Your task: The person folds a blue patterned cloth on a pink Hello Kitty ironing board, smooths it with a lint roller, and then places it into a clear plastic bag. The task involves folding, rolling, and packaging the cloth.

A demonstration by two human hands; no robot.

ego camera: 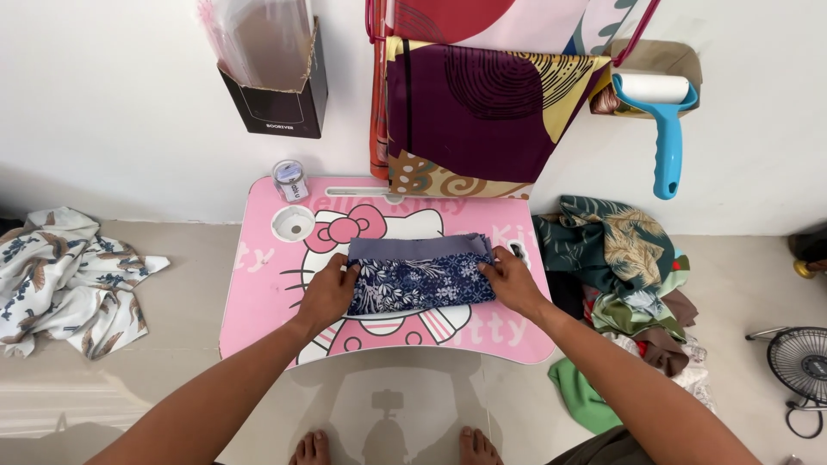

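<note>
A folded dark blue cloth (420, 280) with a white floral print lies on a small pink cartoon-printed lap table (258, 293); its plain grey-blue underside shows along the far edge. My left hand (329, 291) grips the cloth's left end. My right hand (510, 280) presses and holds its right end. Both hands rest on the table top, either side of the fold.
A small jar (290, 179) stands at the table's back left by a round cup recess (293, 223). Patterned fabrics (482, 112) hang on the wall behind, with a blue lint roller (663, 120) and a black box (276, 95). Cloth piles lie right (629, 275) and left (65, 275). A fan (801, 362) sits far right.
</note>
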